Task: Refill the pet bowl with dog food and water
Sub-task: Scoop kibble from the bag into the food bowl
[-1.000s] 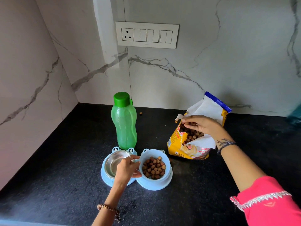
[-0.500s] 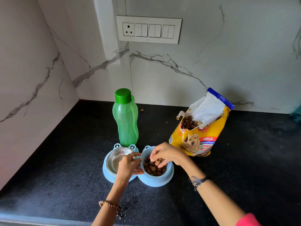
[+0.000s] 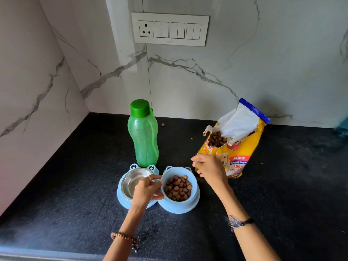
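My left fingers [image 3: 150, 182] grip the bowl [image 3: 178, 207]; my right fingers [image 3: 197, 162], loose and empty, could topple the bag [image 3: 239, 147].

Green bottle [image 3: 143, 136], yellow bag [image 3: 237, 151].

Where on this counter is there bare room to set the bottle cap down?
Bare counter lies left of the bowl stand out to the side wall, and more right of the bag. The near edge below the stand is open too. It is crowded between the bottle, stand and bag, where the right hand passes.
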Motion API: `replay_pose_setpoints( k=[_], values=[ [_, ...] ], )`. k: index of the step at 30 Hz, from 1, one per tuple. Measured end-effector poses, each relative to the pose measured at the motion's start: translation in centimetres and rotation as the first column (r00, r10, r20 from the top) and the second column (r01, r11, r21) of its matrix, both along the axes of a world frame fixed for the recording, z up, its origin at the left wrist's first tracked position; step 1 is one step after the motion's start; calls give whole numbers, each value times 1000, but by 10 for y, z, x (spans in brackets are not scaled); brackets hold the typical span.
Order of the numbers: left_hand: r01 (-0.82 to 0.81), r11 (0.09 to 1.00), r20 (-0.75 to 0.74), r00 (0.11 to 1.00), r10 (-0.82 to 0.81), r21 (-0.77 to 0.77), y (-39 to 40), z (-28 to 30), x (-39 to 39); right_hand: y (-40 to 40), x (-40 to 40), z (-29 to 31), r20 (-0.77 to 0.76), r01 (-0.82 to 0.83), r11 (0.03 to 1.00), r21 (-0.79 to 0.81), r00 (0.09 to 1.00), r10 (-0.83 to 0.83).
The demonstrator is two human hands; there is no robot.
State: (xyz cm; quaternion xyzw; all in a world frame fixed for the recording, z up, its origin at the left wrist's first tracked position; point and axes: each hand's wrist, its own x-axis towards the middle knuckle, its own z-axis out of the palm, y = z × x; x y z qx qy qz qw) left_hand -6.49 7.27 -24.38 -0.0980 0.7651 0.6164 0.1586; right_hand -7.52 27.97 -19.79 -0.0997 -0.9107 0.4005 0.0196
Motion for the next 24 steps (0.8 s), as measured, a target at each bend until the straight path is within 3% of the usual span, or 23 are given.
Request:
replay_pose_setpoints(
  k=[4,8,17,24],
  values=[
    [-18,999,-19,1000,19,30,-4,-4,0,16,16,-34,18,21,945,328,999,-28],
    [-16,999,-13,1000,16,42,-7,-8,0,14,22,-53,94,-74,870,488,995,32],
    [-12,999,-9,1000,13,29,-7,-6,-2,12,18,-42,12,-75,833,548,997,82],
    [-20,999,0,1000,20,37,-5,-3,-3,1,25,17,-241,-48,883,467,954,179]
  ],
)
